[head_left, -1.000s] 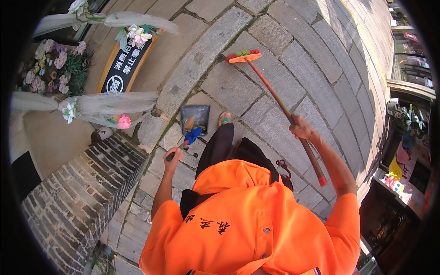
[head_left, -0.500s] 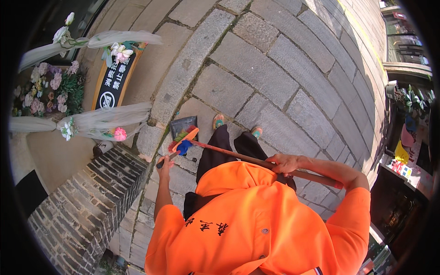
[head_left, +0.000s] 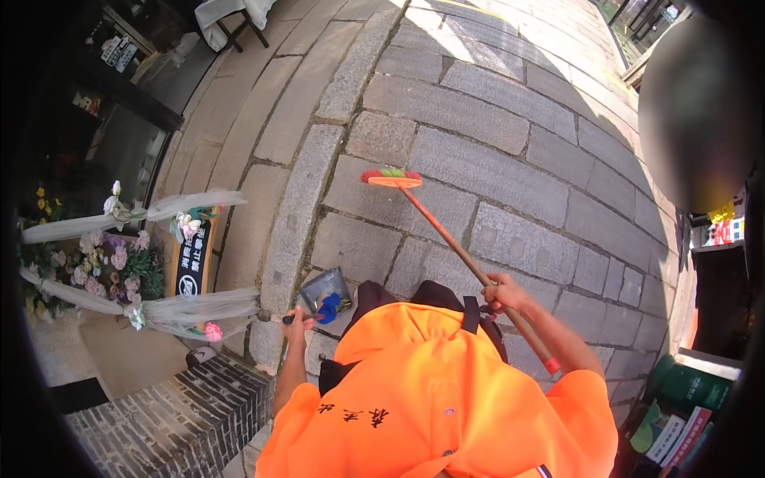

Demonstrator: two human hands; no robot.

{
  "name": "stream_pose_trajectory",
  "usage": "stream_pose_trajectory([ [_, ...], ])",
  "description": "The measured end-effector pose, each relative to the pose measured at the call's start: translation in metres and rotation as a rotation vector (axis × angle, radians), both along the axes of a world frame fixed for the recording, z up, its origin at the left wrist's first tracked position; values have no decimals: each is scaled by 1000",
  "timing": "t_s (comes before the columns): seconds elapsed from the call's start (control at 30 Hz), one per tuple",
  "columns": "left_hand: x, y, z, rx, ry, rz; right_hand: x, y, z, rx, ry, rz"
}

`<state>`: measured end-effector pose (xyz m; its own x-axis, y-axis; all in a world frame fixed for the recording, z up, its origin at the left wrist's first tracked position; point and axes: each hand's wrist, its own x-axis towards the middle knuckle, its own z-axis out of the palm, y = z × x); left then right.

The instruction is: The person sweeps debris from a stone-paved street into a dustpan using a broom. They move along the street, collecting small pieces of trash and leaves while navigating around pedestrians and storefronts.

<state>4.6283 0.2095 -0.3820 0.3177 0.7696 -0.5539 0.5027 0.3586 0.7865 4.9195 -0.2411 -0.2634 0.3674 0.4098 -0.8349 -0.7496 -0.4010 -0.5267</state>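
Observation:
I wear an orange top and stand on grey stone paving (head_left: pixel 510 119). My right hand (head_left: pixel 502 293) grips the wooden handle of a long broom (head_left: pixel 446 239). Its orange head with coloured bristles (head_left: pixel 390 178) rests on the paving ahead of me. My left hand (head_left: pixel 296 323) holds the short handle of a grey dustpan (head_left: pixel 325 288), which sits low by my feet next to the raised stone strip (head_left: pixel 295 231). Something blue (head_left: pixel 329 306) lies at the dustpan's near end.
On the left stand a flower arrangement with white ribbons (head_left: pixel 103 255), a black sign board with an orange frame (head_left: pixel 193 259) and a low dark brick wall (head_left: pixel 183 422). Green bins and boxes (head_left: pixel 685 398) crowd the lower right. A cloth-covered table (head_left: pixel 231 12) stands far ahead.
The broom head was beside the dustpan half a second ago; it has swung out forward onto the paving. My left hand still holds the dustpan. The view has tilted up.

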Motion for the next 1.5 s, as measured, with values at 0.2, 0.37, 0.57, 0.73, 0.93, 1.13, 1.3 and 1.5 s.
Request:
stream_pose_trajectory([
  [0.2, 112, -27, 8, -41, -134, -80, 61, -51, 1, -90, -46, -470],
  [0.37, 223, -41, 5, -76, -199, -168, 126, -79, -38, 209, 174, -963],
  [0.57, 394, -39, -21, -93, -188, -306, 211, -91, -64, 495, 380, -1281],
  [0.73, 528, -36, -20, -158, -136, -419, 293, -63, -75, 377, 404, -1584],
  [0.93, 666, -42, -18, 97, 84, -605, 370, -56, -88, 586, 387, -1746],
  [1.13, 815, -49, -14, 113, 53, -675, 432, -71, -118, 506, 364, -2032],
  [1.3, 945, -43, -26, 33, 36, -625, 538, -103, -142, 481, 465, -2159],
  [1.5, 1068, -51, 14, -31, -47, -502, 688, -157, -130, 739, 488, -2285],
])
